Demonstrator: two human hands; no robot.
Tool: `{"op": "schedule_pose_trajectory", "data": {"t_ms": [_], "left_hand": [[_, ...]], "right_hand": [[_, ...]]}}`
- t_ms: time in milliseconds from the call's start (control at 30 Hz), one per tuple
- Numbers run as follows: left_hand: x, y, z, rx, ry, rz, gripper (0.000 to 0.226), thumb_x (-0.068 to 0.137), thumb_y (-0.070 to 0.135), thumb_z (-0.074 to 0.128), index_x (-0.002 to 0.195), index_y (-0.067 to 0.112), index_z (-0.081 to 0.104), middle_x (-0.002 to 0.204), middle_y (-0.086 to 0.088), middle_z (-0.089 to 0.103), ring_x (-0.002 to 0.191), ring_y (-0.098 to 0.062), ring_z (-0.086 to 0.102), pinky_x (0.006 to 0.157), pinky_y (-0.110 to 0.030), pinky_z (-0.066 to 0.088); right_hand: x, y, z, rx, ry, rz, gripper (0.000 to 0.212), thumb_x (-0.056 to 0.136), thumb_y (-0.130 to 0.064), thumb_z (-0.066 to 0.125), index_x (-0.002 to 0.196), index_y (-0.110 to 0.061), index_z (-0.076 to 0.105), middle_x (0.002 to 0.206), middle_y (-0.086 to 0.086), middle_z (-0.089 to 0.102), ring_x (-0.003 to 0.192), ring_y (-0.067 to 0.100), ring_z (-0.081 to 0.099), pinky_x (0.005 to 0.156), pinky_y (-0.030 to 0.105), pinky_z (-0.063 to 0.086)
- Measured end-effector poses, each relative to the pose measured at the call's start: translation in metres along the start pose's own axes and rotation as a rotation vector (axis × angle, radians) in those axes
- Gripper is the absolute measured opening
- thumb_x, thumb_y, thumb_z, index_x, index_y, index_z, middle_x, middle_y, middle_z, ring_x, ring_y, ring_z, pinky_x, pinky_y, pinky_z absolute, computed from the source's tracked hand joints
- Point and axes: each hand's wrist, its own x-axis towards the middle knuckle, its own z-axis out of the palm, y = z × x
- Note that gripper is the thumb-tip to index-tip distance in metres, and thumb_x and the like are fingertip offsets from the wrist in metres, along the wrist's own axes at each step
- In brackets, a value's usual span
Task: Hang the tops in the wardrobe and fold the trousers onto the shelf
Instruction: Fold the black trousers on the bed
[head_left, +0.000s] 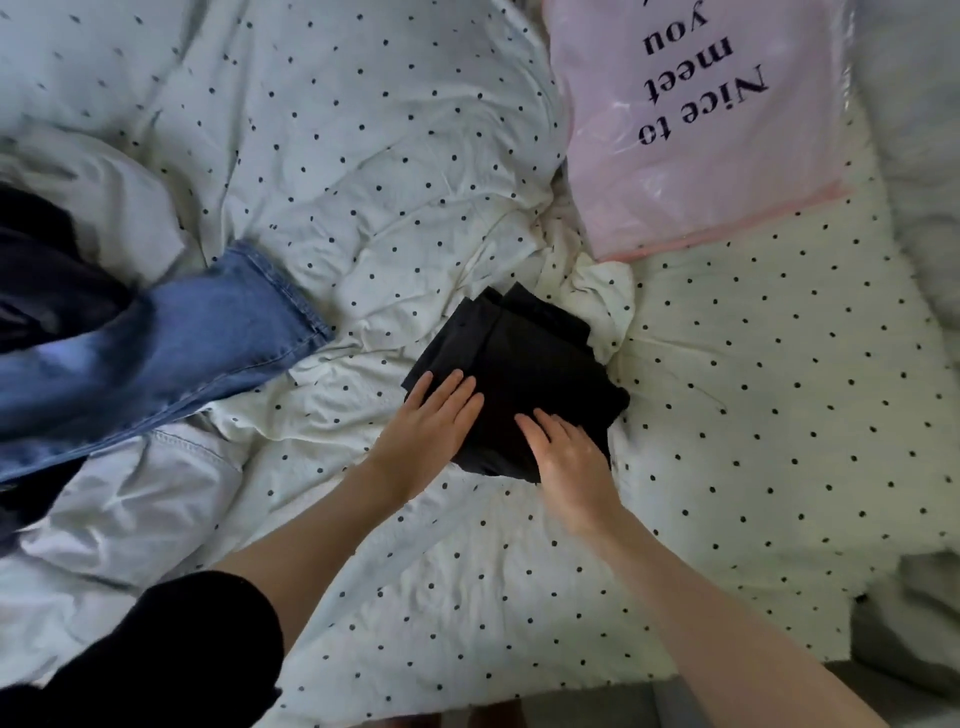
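A: Since everything lies on it, start with the bed (753, 364): its dotted duvet cover (363, 156) is rumpled across the middle and the left side.

B: And the pink plastic bag (691, 130) printed "Nice to meet you"?

A: That sits toward the far right corner, well apart from the hands. Along the left edge a pair of blue jeans (156, 353) sprawls unfolded, partly under some dark clothing (47, 270) I cannot identify.

B: Where are the trousers being worked on?

A: Near the middle of the bed, folded into a compact square. It is a black garment (524, 364), most likely trousers, though the fabric is too dark to be sure.

B: What are the hands doing?

A: Both lie flat on its near edge. The left hand (431, 421) presses the near left corner with straight fingers (457, 387); the right hand (566, 447) rests on the near right corner, fingers extended too. Neither grips anything. I'd judge they are flattening the fold so the bundle keeps its shape when it is lifted to the shelf, which isn't in view.
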Motion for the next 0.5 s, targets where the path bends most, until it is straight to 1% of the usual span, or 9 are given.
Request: {"op": "schedule_pose_trajectory", "data": {"t_ms": [33,67,100,133,200,300,367,433,500], "left_hand": [[-0.008,0.002,-0.005,-0.019,-0.061,-0.018,0.059,0.077,0.006,0.069,0.133,0.003,0.049,0.139,-0.015,0.048,0.131,-0.028,0.043,0.107,-0.043,0.037],[-0.028,0.009,-0.016,-0.044,-0.196,-0.040,0.060,0.088,0.005,0.055,0.143,0.004,0.032,0.150,-0.015,0.032,0.140,-0.027,0.027,0.115,-0.043,0.023],[-0.044,0.014,-0.021,-0.070,-0.310,-0.070,0.060,0.093,0.004,0.042,0.148,0.006,0.017,0.156,-0.013,0.017,0.144,-0.026,0.013,0.117,-0.042,0.011],[-0.062,0.021,-0.025,-0.103,-0.407,-0.117,0.060,0.095,0.002,0.036,0.149,0.008,0.010,0.157,-0.011,0.010,0.145,-0.025,0.007,0.118,-0.040,0.007],[-0.104,0.041,-0.032,-0.175,-0.510,-0.200,0.062,0.094,-0.001,0.036,0.149,0.009,0.010,0.157,-0.009,0.010,0.145,-0.023,0.006,0.118,-0.039,0.009],[-0.148,0.072,-0.034,-0.262,-0.564,-0.295,0.064,0.093,-0.001,0.041,0.148,0.009,0.012,0.157,-0.009,0.013,0.145,-0.023,0.010,0.117,-0.039,0.013],[-0.166,0.092,-0.035,-0.303,-0.619,-0.343,0.062,0.091,-0.001,0.044,0.147,0.009,0.017,0.155,-0.009,0.018,0.144,-0.024,0.014,0.116,-0.039,0.016],[-0.174,0.107,-0.031,-0.356,-0.625,-0.371,0.057,0.089,-0.001,0.046,0.142,0.010,0.028,0.149,-0.009,0.031,0.139,-0.024,0.025,0.112,-0.037,0.025],[-0.170,0.109,-0.030,-0.404,-0.606,-0.397,0.050,0.087,-0.001,0.046,0.134,0.013,0.038,0.135,-0.005,0.047,0.124,-0.023,0.044,0.098,-0.035,0.040]], "right_hand": [[-0.003,-0.003,-0.006,0.026,-0.078,-0.024,0.058,0.069,0.005,0.075,0.124,-0.005,0.058,0.123,0.017,0.061,0.110,0.032,0.061,0.088,0.045,0.053],[-0.016,-0.012,-0.018,0.039,-0.188,-0.062,0.060,0.078,0.001,0.067,0.134,-0.009,0.049,0.134,0.013,0.053,0.119,0.029,0.054,0.097,0.041,0.046],[-0.025,-0.018,-0.023,0.061,-0.288,-0.103,0.061,0.085,-0.002,0.059,0.141,-0.013,0.039,0.141,0.009,0.046,0.126,0.026,0.047,0.102,0.036,0.041],[-0.033,-0.023,-0.025,0.079,-0.370,-0.124,0.062,0.087,-0.003,0.054,0.144,-0.016,0.034,0.144,0.005,0.042,0.127,0.024,0.045,0.103,0.034,0.038],[-0.052,-0.038,-0.029,0.096,-0.497,-0.210,0.065,0.086,-0.001,0.051,0.145,-0.019,0.031,0.144,0.002,0.042,0.124,0.023,0.047,0.097,0.033,0.042],[-0.075,-0.050,-0.020,0.041,-0.621,-0.337,0.066,0.086,-0.001,0.047,0.146,-0.023,0.029,0.145,-0.002,0.041,0.119,0.023,0.051,0.086,0.033,0.047],[-0.090,-0.054,-0.013,0.004,-0.699,-0.395,0.066,0.086,-0.003,0.046,0.145,-0.027,0.028,0.142,-0.004,0.044,0.114,0.022,0.054,0.073,0.029,0.043],[-0.100,-0.050,-0.004,0.025,-0.766,-0.404,0.067,0.085,-0.002,0.045,0.144,-0.030,0.029,0.137,-0.004,0.048,0.108,0.022,0.056,0.068,0.027,0.040],[-0.099,-0.044,0.001,0.071,-0.817,-0.377,0.064,0.086,-0.004,0.044,0.142,-0.033,0.033,0.131,-0.002,0.054,0.105,0.023,0.058,0.071,0.029,0.043]]}}
